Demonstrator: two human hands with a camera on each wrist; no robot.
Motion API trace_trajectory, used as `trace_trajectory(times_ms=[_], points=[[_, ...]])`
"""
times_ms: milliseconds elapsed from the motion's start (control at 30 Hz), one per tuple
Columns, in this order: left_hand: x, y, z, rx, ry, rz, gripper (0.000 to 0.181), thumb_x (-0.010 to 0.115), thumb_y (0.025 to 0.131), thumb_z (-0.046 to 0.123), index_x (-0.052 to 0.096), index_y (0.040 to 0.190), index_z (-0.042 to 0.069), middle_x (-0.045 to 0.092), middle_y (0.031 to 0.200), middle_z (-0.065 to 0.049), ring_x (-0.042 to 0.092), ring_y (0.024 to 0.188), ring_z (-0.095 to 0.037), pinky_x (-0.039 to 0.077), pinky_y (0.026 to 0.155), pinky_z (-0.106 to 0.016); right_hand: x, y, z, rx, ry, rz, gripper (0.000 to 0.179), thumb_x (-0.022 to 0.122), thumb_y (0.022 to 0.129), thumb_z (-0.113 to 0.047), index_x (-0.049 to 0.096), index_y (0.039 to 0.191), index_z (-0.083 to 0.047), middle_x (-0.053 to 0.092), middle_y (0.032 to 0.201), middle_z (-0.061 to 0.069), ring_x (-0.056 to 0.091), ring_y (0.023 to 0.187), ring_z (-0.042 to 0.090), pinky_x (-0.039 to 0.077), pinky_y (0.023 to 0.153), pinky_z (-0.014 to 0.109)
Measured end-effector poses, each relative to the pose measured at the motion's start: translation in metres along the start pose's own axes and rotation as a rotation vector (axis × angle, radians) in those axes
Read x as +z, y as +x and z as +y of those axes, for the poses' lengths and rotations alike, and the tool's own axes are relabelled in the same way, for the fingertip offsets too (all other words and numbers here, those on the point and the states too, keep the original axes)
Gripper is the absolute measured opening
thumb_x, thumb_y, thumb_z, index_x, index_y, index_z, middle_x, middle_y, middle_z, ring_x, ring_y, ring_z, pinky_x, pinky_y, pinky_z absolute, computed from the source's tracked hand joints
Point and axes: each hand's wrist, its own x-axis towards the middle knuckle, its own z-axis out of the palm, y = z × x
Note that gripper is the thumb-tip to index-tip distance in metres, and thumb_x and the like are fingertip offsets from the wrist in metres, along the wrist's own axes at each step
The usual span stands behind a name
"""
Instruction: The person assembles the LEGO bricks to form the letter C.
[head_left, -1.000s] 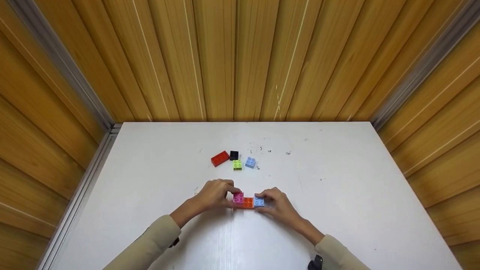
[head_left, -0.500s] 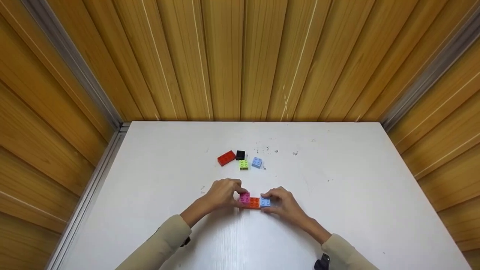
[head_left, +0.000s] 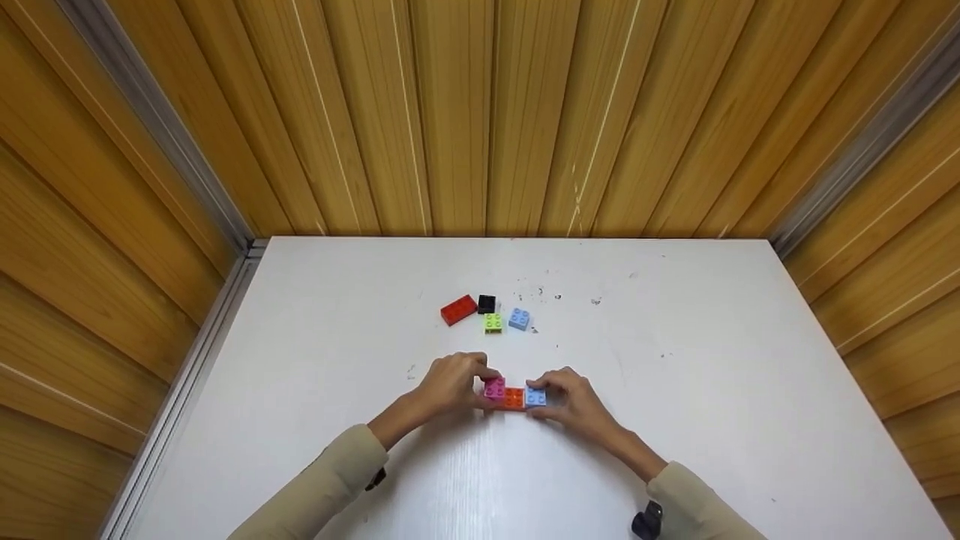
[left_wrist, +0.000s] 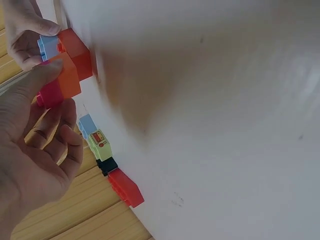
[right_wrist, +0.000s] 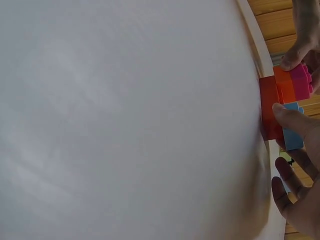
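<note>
My left hand (head_left: pixel 451 384) pinches a small two-brick stack between thumb and fingers, a pink brick (head_left: pixel 494 388) over an orange brick (left_wrist: pixel 69 77). This stack is at the left end of a longer red-orange brick (head_left: pixel 514 397), jutting past that end in the right wrist view. A light blue brick (head_left: pixel 535 396) sits on the long brick's right end, and my right hand (head_left: pixel 576 401) grips it there, thumb on the near side. Bare studs show between the pink and light blue bricks. In the right wrist view the thumb also reaches the long brick's side.
Beyond the hands, loose bricks lie on the white table (head_left: pixel 337 315): a red one (head_left: pixel 458 310), a black one (head_left: pixel 487 304), a lime green one (head_left: pixel 493 323) and a second light blue one (head_left: pixel 519 319). Ribbed wood-patterned walls (head_left: pixel 517 120) rise behind and at both sides.
The head view has swung a little, so everything appears further right. Both hands keep their hold, and the bricks stand much the same relative to each other.
</note>
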Motion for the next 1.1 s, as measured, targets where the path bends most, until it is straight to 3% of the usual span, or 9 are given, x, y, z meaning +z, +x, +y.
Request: trace_trajectory(times_ms=[133,300,367,433,533,633,767,867,1100], points=[[-0.003,0.005,-0.003,0.016,-0.058,-0.061,0.045,0.088,0.08,0.038,0.078,0.118,0.016,0.068,0.093,-0.004,0.048,0.071,-0.006,0.037,0.06,-0.017,-0.003,-0.002,0.001,0.031,-0.003,0.004,0.036,0.089,0.075,-0.009,0.075,0.108,-0.006,0.074,0.102,0.009,0.06,0.089,0.022,0.049,0.08,0.023],[-0.009,0.015,-0.02,0.072,-0.391,-0.153,0.042,0.083,0.086,0.025,0.074,0.123,0.005,0.074,0.107,-0.014,0.068,0.085,-0.021,0.055,0.078,-0.027,-0.006,-0.006,0.002,0.067,-0.033,-0.008,0.034,0.089,0.076,-0.013,0.076,0.107,-0.01,0.076,0.104,0.006,0.06,0.091,0.019,0.049,0.081,0.023],[-0.008,0.021,-0.029,0.094,-0.501,-0.14,0.041,0.079,0.09,0.018,0.07,0.126,-0.001,0.074,0.112,-0.021,0.071,0.091,-0.03,0.058,0.084,-0.034,-0.006,-0.008,0.002,0.077,-0.035,-0.015,0.034,0.089,0.077,-0.015,0.076,0.108,-0.01,0.076,0.105,0.006,0.06,0.092,0.019,0.05,0.081,0.023],[-0.007,0.028,-0.035,0.091,-0.541,-0.087,0.041,0.075,0.092,0.012,0.067,0.128,-0.005,0.072,0.115,-0.026,0.07,0.094,-0.036,0.059,0.086,-0.041,-0.007,-0.009,0.003,0.08,-0.032,-0.017,0.034,0.088,0.078,-0.015,0.075,0.108,-0.01,0.076,0.105,0.006,0.06,0.092,0.021,0.05,0.081,0.023],[-0.002,0.039,-0.043,0.039,-0.5,0.05,0.038,0.073,0.091,0.002,0.067,0.127,-0.007,0.069,0.121,-0.027,0.071,0.094,-0.038,0.059,0.086,-0.045,-0.008,-0.01,0.002,0.094,-0.02,-0.021,0.034,0.088,0.078,-0.014,0.075,0.109,-0.01,0.075,0.106,0.006,0.06,0.092,0.021,0.049,0.081,0.023],[0.004,0.05,-0.047,-0.049,-0.433,0.135,0.043,0.071,0.089,-0.005,0.065,0.131,-0.005,0.064,0.134,-0.025,0.07,0.099,-0.037,0.058,0.088,-0.047,-0.007,-0.01,0.001,0.099,-0.021,-0.025,0.034,0.089,0.077,-0.015,0.075,0.109,-0.011,0.075,0.105,0.005,0.058,0.091,0.02,0.048,0.08,0.023],[0.01,0.062,-0.049,-0.157,-0.356,0.167,0.05,0.072,0.088,-0.003,0.063,0.137,0.001,0.056,0.146,-0.02,0.067,0.108,-0.034,0.057,0.092,-0.045,-0.004,-0.006,0.0,0.09,-0.021,-0.03,0.036,0.089,0.077,-0.016,0.075,0.11,-0.011,0.076,0.105,0.005,0.059,0.091,0.02,0.048,0.08,0.023],[0.011,0.069,-0.049,-0.211,-0.327,0.194,0.05,0.074,0.089,0.0,0.063,0.138,0.003,0.057,0.146,-0.017,0.065,0.11,-0.031,0.056,0.094,-0.045,-0.001,-0.002,-0.001,0.079,-0.021,-0.032,0.037,0.089,0.077,-0.016,0.075,0.111,-0.011,0.076,0.106,0.005,0.059,0.091,0.02,0.048,0.081,0.023],[0.016,0.08,-0.045,-0.244,-0.234,0.272,0.045,0.079,0.087,0.004,0.068,0.131,0.004,0.06,0.133,-0.015,0.064,0.112,-0.028,0.056,0.096,-0.042,0.0,0.0,-0.001,0.067,-0.024,-0.016,0.038,0.089,0.076,-0.015,0.075,0.111,-0.009,0.075,0.104,0.005,0.06,0.09,0.02,0.049,0.08,0.023]])
